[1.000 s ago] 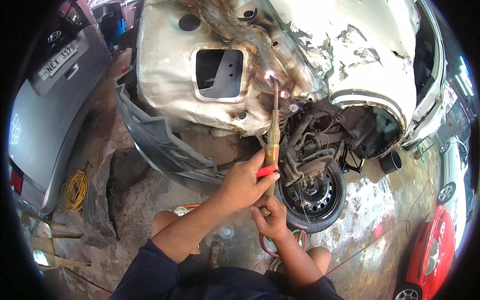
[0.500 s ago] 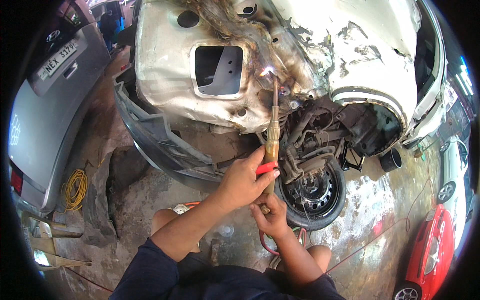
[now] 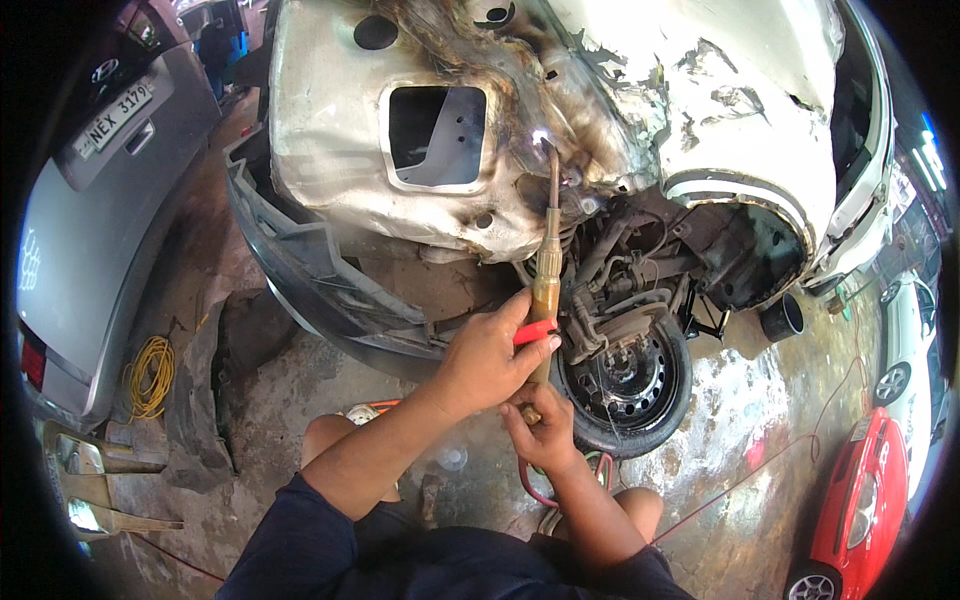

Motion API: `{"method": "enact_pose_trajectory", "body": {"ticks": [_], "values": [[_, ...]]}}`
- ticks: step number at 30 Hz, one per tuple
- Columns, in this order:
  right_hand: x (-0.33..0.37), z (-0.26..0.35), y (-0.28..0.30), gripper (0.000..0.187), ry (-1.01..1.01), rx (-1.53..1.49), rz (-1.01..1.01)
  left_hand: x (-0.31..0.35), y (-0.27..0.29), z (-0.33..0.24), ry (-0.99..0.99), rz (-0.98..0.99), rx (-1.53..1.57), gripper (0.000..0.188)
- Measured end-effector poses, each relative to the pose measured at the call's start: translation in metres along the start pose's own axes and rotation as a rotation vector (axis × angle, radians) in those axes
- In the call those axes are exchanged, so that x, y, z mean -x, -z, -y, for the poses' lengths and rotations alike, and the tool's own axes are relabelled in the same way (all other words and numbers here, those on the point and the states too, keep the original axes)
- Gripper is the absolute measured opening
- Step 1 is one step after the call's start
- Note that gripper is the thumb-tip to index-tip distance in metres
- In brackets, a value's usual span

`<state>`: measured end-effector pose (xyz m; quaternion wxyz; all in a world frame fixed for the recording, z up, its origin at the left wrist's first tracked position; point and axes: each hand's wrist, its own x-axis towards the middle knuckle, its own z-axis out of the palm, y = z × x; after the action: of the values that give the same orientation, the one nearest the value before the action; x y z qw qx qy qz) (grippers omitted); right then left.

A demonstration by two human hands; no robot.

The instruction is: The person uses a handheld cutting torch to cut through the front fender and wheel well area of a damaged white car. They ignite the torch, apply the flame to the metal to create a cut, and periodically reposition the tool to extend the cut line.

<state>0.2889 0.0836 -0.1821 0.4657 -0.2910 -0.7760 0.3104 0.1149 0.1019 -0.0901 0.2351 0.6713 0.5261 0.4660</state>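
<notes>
My left hand (image 3: pixel 482 362) is wrapped round the handle of a brass gas torch (image 3: pixel 548 265), which points away from me. A red stick-like piece, perhaps a lighter (image 3: pixel 534 331), is held under the same hand's thumb. Lower down, my right hand (image 3: pixel 543 428) closes on the torch's rear end by its valve and hoses (image 3: pixel 530 485). At the bent tip burns a small bright flame (image 3: pixel 541 137), against a scorched seam of the bare, pale car body panel (image 3: pixel 335 150). A square opening lies left of the flame.
Below the panel hangs a detached dark bumper (image 3: pixel 330 300). A wheel (image 3: pixel 628 385) and suspension parts sit right of the torch, with a black bucket (image 3: pixel 782 318) beyond. A grey vehicle (image 3: pixel 120 220) and coiled yellow cord (image 3: pixel 152 378) are left; a red car (image 3: pixel 860 505) stands right.
The torch tip and its flame have shifted slightly right along the scorched seam. The glow looks whiter and smaller. Both hands keep their grip.
</notes>
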Motion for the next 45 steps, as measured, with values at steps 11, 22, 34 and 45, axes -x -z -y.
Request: {"method": "enact_pose_trajectory", "body": {"ticks": [11, 22, 34, 45], "values": [[0.0013, 0.0007, -0.0002, 0.021, -0.017, -0.016, 0.014, 0.0006, 0.0005, 0.0014, -0.025, -0.006, -0.003, 0.061], [-0.0006, -0.002, -0.0009, 0.018, 0.0, -0.021, -0.012, -0.0019, 0.0005, -0.0022, -0.007, 0.016, -0.021, 0.063], [-0.0007, 0.0002, 0.0015, 0.021, -0.015, -0.011, 0.034, -0.0001, 0.0011, 0.0018, -0.023, -0.005, 0.013, 0.067], [0.0032, 0.0004, -0.0002, 0.022, 0.018, 0.012, -0.008, 0.0009, 0.003, -0.0056, 0.009, 0.036, -0.023, 0.07]]}}
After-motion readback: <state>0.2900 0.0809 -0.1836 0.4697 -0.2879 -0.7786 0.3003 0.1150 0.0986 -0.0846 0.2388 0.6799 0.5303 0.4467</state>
